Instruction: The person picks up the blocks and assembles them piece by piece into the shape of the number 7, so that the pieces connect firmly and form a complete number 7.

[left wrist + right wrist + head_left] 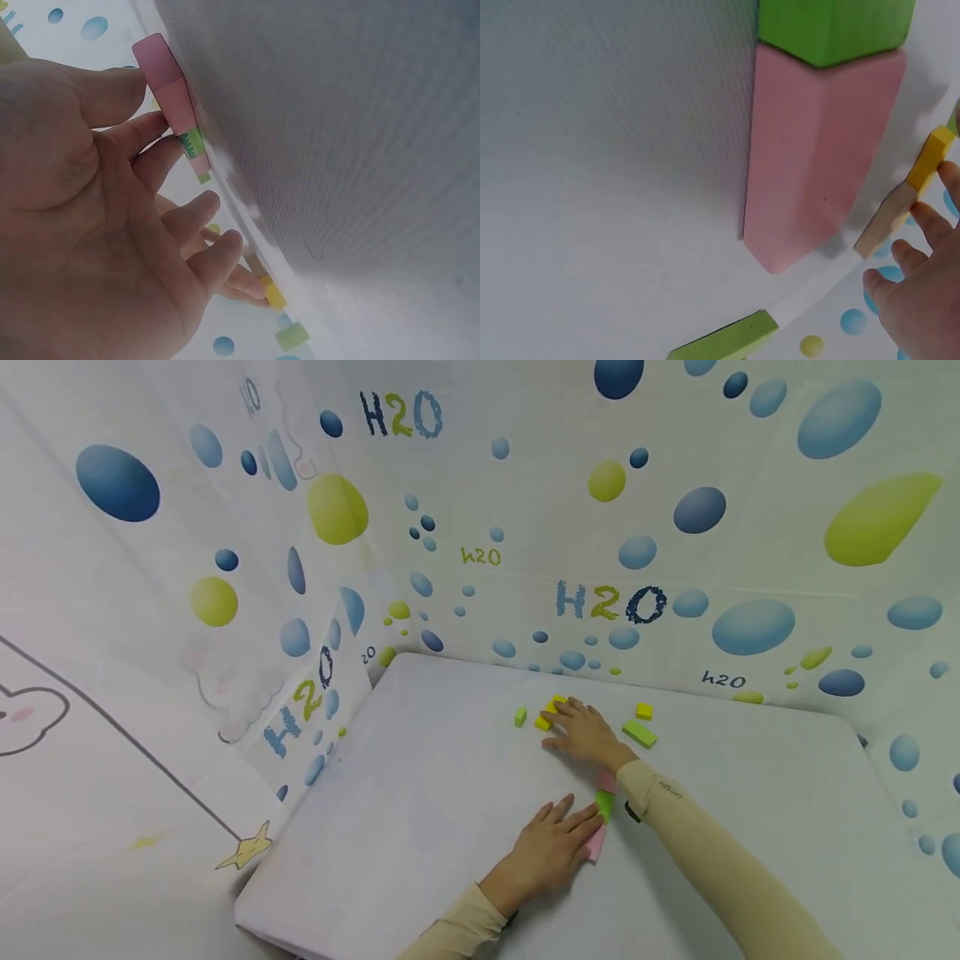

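Observation:
A row of pink and green blocks lies on the white-covered table. My left hand [551, 847] is beside it, fingers extended, near the pink block [596, 843] and green block [604, 806]. In the left wrist view, its thumb and nearest fingertips touch one side of the pink block [163, 66]. Farther back, my right hand [583, 735] has its fingers spread at a yellow block [543, 723]. The right wrist view shows its fingertips along one side of the yellow block [929, 157] and a bare wood block [887, 219] set end to end. My right forearm hides part of the row.
Left of the right hand stands a small light green block [521, 717]. To its right lie a longer green block [639, 733] and a small yellow block [644, 711]. A bubble-printed curtain [540, 510] hangs behind the white table [405, 777].

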Motion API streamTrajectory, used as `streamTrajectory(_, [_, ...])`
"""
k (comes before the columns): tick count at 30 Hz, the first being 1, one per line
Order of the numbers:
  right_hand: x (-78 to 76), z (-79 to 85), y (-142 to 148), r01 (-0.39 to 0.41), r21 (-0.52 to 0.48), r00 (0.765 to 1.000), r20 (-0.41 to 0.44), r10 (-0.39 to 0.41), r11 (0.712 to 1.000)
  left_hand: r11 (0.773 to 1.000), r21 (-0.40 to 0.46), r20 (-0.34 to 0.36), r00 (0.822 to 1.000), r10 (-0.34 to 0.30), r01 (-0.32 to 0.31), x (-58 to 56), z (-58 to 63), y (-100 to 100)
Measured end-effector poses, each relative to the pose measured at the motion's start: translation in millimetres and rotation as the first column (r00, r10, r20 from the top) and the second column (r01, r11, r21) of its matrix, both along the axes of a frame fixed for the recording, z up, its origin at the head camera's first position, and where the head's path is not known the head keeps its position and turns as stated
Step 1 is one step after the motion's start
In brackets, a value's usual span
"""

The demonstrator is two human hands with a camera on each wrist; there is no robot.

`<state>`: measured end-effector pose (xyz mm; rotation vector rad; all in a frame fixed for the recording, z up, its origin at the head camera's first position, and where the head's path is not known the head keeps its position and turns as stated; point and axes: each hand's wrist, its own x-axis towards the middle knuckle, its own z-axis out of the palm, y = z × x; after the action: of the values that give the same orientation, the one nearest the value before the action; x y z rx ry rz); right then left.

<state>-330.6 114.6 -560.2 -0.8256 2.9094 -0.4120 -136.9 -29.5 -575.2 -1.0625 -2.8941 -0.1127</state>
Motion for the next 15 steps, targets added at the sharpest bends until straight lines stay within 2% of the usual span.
streamTrajectory(6, [-1.9, 1.7, 3.9, -0.018, 0.026, 0.999, -0.03, 0.018, 1.0, 1.0, -0.001, -0.001, 1.0, 0.005, -0.005, 0.1, 0.5, 0.2])
streamTrajectory(15, [-3.3, 0.5, 9.5, -0.04, -0.035, 0.996, -0.085, 0.037, 0.999, 1.0, -0.002, 0.005, 1.0, 0.011, -0.011, 1.4, 1.7, -0.6])
